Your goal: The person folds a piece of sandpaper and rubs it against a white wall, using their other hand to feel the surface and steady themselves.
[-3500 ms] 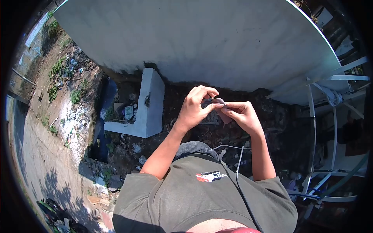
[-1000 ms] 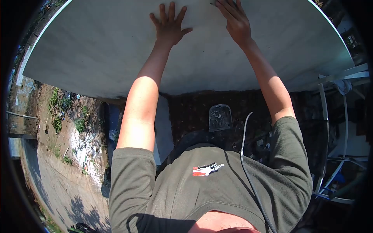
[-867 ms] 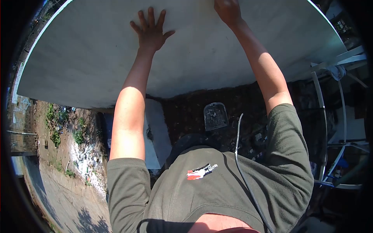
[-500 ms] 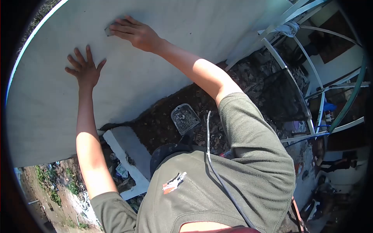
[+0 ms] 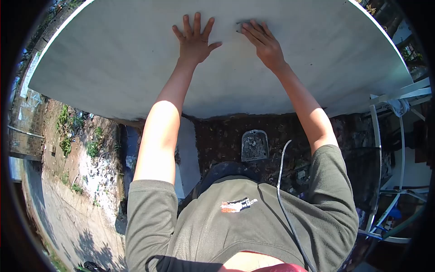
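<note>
R hand (image 5: 270,52) seen first: fingers held close tog., laid nearly flat over a small thin pad (image 5: 239,27), which is pressed to the pale wall (image 5: 226,77). Thumb hidden, so whether the pad is also clamped from the side can't be told. Pad located high on the wall, under the fingertips, w/ just one edge left exposed, toward the L hand (image 5: 194,47).

Handling, as judged: v. light, thin, prob. bendy rather than stiff, maybe a folded abrasive sheet, tho' the material can't be confirmed. Not thought fragile, but corners might be curled or creased if dragged. Could be slipped out from under the fingers if pressure is let off. Best held by spread fingertip pressure on its back, or pinched at the exposed edge, w/ the middle kept flat.

Looks: dull grey, w/ darker bits at the exposed corners; full outline covered by the fingers, so shape n/a.

Further out: L hand planted on the same wall, palm down, fingers spread wide apart, nothing seen in it. Wall surface smooth-ish, faintly mottled, marked w/ a few dark specks. Below, a greyish tray-like item (image 5: 254,149) is seen on the dark ground, w/ a cable (image 5: 281,181) draped over the shirt (image 5: 226,226) nearby.
</note>
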{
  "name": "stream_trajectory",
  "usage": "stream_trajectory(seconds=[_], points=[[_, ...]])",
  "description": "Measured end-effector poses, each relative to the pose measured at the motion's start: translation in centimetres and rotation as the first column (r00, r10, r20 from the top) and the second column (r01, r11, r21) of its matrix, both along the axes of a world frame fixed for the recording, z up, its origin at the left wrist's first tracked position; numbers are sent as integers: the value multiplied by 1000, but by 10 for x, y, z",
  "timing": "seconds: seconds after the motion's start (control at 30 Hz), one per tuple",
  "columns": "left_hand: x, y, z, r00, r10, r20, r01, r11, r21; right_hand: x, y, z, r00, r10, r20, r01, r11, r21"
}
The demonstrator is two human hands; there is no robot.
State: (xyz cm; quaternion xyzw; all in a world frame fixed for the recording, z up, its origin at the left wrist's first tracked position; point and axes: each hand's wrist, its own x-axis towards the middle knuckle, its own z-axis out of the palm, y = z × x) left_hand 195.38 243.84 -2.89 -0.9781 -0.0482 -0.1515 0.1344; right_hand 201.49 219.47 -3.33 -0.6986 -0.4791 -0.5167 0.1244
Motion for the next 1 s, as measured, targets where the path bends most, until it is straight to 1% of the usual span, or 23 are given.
stream_trajectory(seconds=[0.03,0.07,0.13,0.2,0.23,0.27,0.3,0.37,0.4,0.47,0.5,0.53,0.57,0.6,0.67,0.73,0.77,0.8,0.83,0.87,0.9,0.93,1.0], points=[[0,-2,1,1000,1,-5,-1,1000,-1,-3,-3,13,1000,-8,13,7,998,58],[1,-1,0,1000,-5,-8,5,1000,2,-2,-5,30,1000,-14,11,13,998,61],[3,2,-3,1000,-10,26,9,999,39,8,-17,62,990,-32,138,-1,972,236],[5,4,-4,999,-8,44,5,998,66,8,-19,69,999,16,-52,-3,969,248],[7,3,-1,999,34,1,-34,994,100,20,-20,54,1000,12,25,-18,969,246],[6,-5,7,987,145,-65,-134,981,139,22,-20,32,997,-74,37,64,974,216],[8,-6,10,978,180,-108,-165,977,133,13,-17,23,981,-176,81,159,969,187],[12,-5,9,964,228,-134,-209,967,143,4,-11,-2,984,-171,-42,175,974,145],[15,-2,7,969,217,-119,-201,971,131,-6,-12,-3,981,-187,-51,192,976,99],[16,-1,6,961,245,-125,-223,960,168,-17,-14,14,972,-230,-43,232,971,62],[18,-1,6,969,218,-113,-198,966,168,-20,-13,26,974,-226,-14,226,970,91],[19,-1,4,962,247,-111,-226,958,176,-17,-14,32,976,-219,13,216,969,119],[20,0,2,956,273,-110,-250,950,186,-13,-18,35,969,-246,19,242,962,126],[19,1,0,965,243,-100,-221,957,188,-9,-26,40,969,-248,0,246,961,127],[21,1,-2,961,257,-105,-242,961,135,-3,-45,42,957,-291,-2,289,949,130],[21,-1,0,955,279,-98,-264,954,142,-9,-65,3,917,-398,-25,392,912,-121],[40,25,-26,957,-56,285,27,994,106,-17,-76,-17,907,-416,-71,388,888,-247],[58,48,-57,712,-337,616,302,939,165,-30,-86,-36,891,-437,-126,366,854,-371],[55,47,-61,716,-330,615,315,939,138,-50,-99,-53,863,-395,-314,256,879,-403],[51,46,-55,722,-325,612,326,939,114,-73,-113,-66,798,-346,-493,143,904,-402],[47,44,-53,721,-323,613,332,938,104,-100,-131,-70,703,-370,-607,98,896,-432],[42,44,-51,717,-329,614,343,934,99,-135,-149,-68,590,-389,-708,57,894,-444],[32,43,-49,763,-295,575,315,947,67,-202,-181,-39,241,-590,-770,82,803,-590]])
